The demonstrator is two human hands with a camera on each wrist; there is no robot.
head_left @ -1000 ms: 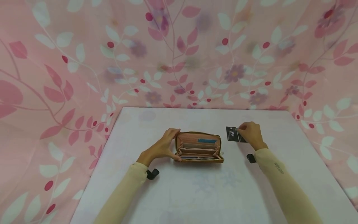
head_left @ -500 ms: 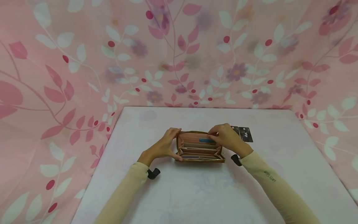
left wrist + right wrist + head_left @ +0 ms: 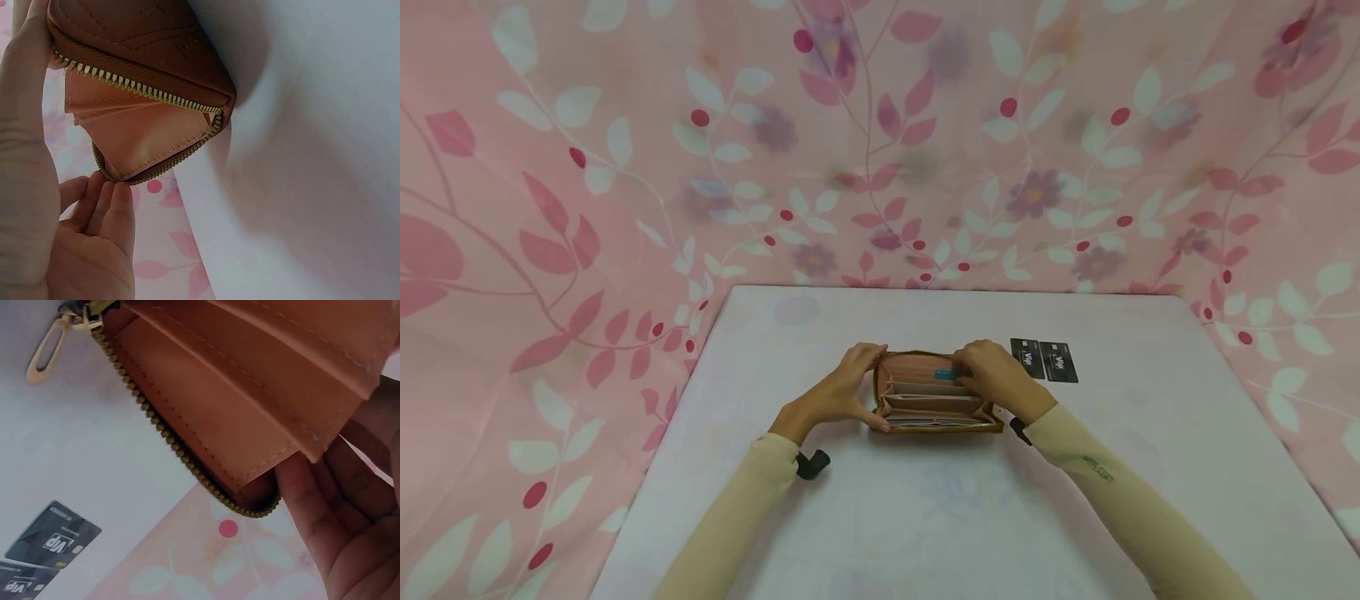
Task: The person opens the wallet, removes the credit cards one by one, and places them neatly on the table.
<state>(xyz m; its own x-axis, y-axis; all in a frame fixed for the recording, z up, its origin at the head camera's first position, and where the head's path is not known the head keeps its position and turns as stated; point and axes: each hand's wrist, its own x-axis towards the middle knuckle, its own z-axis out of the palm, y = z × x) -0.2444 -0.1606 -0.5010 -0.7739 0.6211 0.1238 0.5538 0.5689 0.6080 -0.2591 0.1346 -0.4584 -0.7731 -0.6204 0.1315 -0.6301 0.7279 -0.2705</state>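
Note:
An unzipped brown zip-around wallet (image 3: 936, 429) stands spread on the table, its pink compartments facing up. My left hand (image 3: 848, 392) grips its left end, thumb at the front edge and fingers at the back, as the left wrist view (image 3: 94, 250) also shows. A blue card (image 3: 944, 375) pokes from a slot in the back panel. My right hand (image 3: 996, 375) reaches in from the right, its bent fingers pinching the card and covering its right part. In the right wrist view, the right fingers (image 3: 306, 500) are at the wallet's back edge; the card is hidden there.
Two black VIP cards (image 3: 1058, 362) lie side by side on the white table (image 3: 850, 533), right of the wallet. A gold zip pull (image 3: 47, 353) hangs at the wallet's right end. Pink floral cloth (image 3: 880, 167) rises behind the table.
My right hand let go of a black card beside the other, moved left to the wallet, then lowered its fingers onto the blue card. My left hand keeps its grip on the wallet.

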